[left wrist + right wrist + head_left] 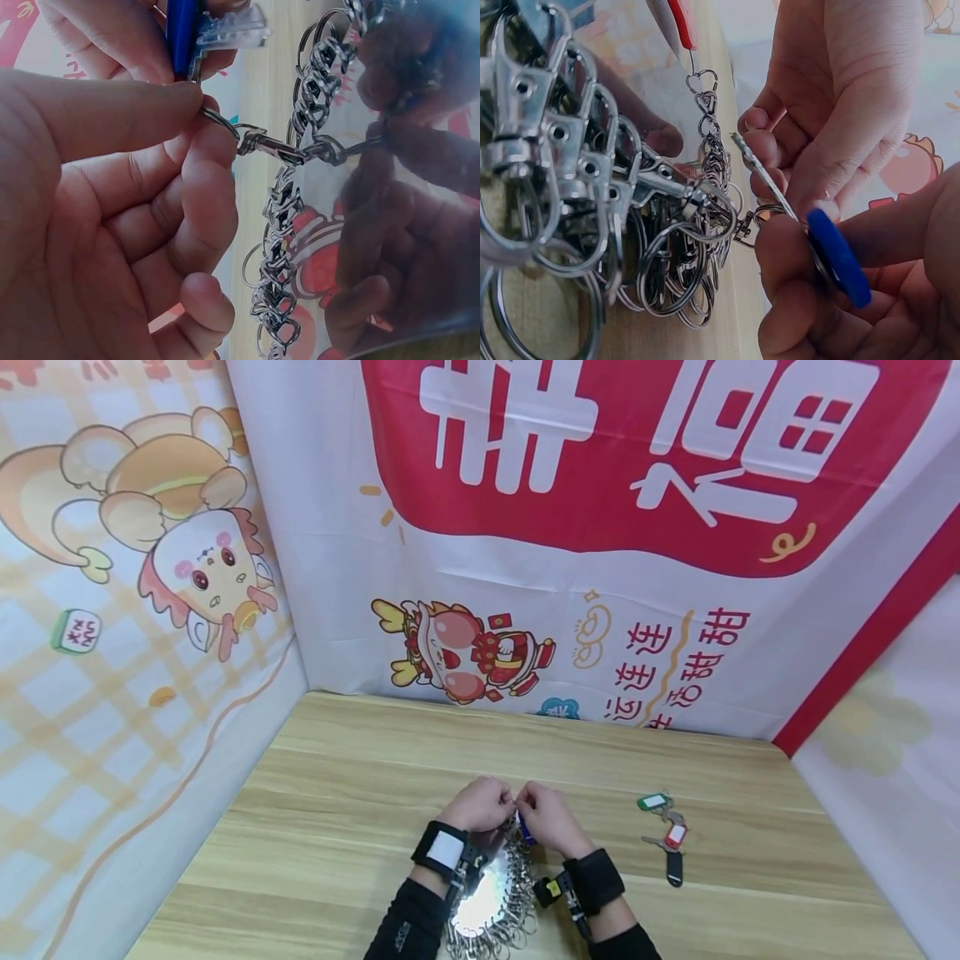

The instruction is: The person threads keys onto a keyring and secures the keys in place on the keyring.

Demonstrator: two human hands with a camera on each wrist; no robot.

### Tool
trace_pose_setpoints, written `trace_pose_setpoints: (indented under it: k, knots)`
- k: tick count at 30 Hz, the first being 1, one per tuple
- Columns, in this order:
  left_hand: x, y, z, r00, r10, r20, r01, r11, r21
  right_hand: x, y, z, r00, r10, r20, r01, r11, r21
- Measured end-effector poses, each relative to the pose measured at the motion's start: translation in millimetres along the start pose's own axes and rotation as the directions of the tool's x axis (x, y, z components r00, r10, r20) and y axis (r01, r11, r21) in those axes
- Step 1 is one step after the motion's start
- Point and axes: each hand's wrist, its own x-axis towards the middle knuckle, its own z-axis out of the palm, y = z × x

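Close together in the head view, my left hand [480, 803] and right hand [551, 818] work at the far end of a shiny, mirror-like panel [480, 897] edged with metal clasps and rings. Thumb and forefinger of the left hand pinch a split ring [219, 120], which is linked to a swivel clasp [274, 148] at the panel's edge. The right hand grips a key [766, 178] with a blue key tag [838, 259], held right at that ring. Whether the key is threaded on the ring I cannot tell. Many clasps [577, 142] line the edge; something red [682, 24] shows beyond them.
On the wooden table [337, 793] to the right lie keys with a green tag [654, 802], a red tag [676, 836] and a black tag [674, 868]. Printed cloth walls [322, 635] stand behind the table and at both sides.
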Motion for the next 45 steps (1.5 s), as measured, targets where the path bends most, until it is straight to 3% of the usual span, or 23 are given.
trace_pose_setpoints:
  k: [11, 32, 45]
  knots:
    - [-0.2, -1.1, 2.2, 0.999, -0.011, 0.048, 0.013, 0.998, -0.056, -1.0, -0.6, -0.4, 0.999, 0.039, -0.038, -0.037, 0.998, 0.046]
    - [2.1, -5.3, 2.7, 0.999, -0.023, 0.024, 0.025, 0.994, -0.102, -1.4, 0.4, 0.7, 0.998, 0.046, -0.052, -0.045, 0.999, 0.014]
    - [-0.1, -5.3, 3.3, 0.999, -0.021, 0.028, 0.024, 0.997, -0.077, -2.0, -1.0, 0.4, 0.998, 0.032, -0.048, -0.033, 0.999, -0.016]
